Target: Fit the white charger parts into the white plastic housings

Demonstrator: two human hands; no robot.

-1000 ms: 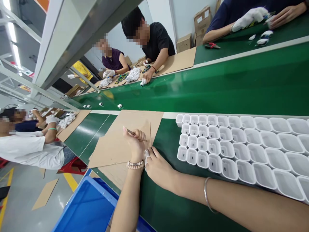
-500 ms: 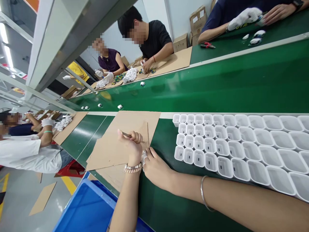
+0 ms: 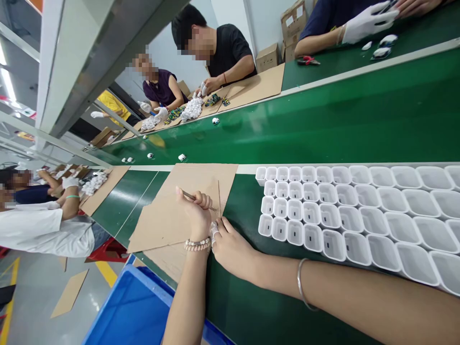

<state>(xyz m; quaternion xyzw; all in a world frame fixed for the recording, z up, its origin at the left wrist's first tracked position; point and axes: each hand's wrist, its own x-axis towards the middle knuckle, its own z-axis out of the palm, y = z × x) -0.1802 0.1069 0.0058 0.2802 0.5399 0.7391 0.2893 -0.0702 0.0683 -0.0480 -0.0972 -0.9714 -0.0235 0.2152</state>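
My left hand [image 3: 197,207], palm turned up, has its fingers wrapped round a thin metal rod-like tool [image 3: 189,195]. The tool's narrow end points down toward my other hand; its exact kind is unclear. A beaded bracelet [image 3: 197,245] circles that wrist. Beside it, palm down, my right hand [image 3: 230,244] has its fingers bent and pressed together at the cardboard's edge. White covers wrap some of its fingertips, and whatever they pinch is hidden or too small to see. Under and beyond both hands lies a brown cardboard sheet [image 3: 179,215].
Rows of white open cups [image 3: 332,244] stand at right, several with a small dark mark inside. A blue bin [image 3: 125,306] sits below the bench at left. Beyond runs a green conveyor belt [image 3: 305,129] carrying small white parts [image 3: 182,157]. Co-workers sit across it and at left.
My hands have barely moved. The white parts on the belt have shifted slightly right. At upper right, a co-worker's gloved hand has changed its pose.
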